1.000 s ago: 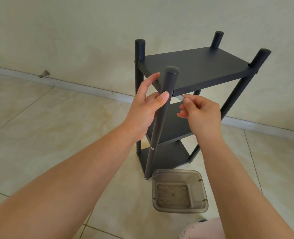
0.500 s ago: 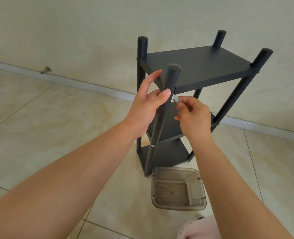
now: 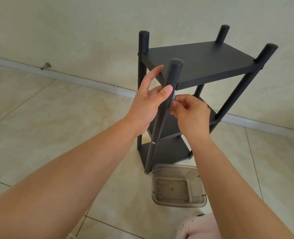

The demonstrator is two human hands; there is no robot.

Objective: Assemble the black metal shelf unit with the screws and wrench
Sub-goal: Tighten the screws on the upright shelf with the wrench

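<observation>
1. The shelf unit [image 3: 199,66] stands upright on the tiled floor [image 3: 56,126] close to the wall [image 3: 73,23], three shelves stacked, its long axis vertical and its four posts pointing up past the top shelf.

2. The near post [image 3: 161,114] runs from its foot by the plastic tray [image 3: 179,185] up to a capped top just under the viewer. It leans slightly, top to the right.

3. The left hand [image 3: 148,104] wraps that post below the top shelf, thumb across the front, fingers spread behind it, steadying it.

4. Here's the change: a second ago the right hand [image 3: 191,111] sat further right, clear of the post. Now it has slid in, touching the post just under the left thumb.

5. Its fingertips pinch something small and pale; too small to say whether it is a screw or the wrench.

6. My read: the top-shelf joint on this post is being fastened, and a silver screw head [image 3: 153,142] already shows lower down, so this looks late in the job.
</observation>
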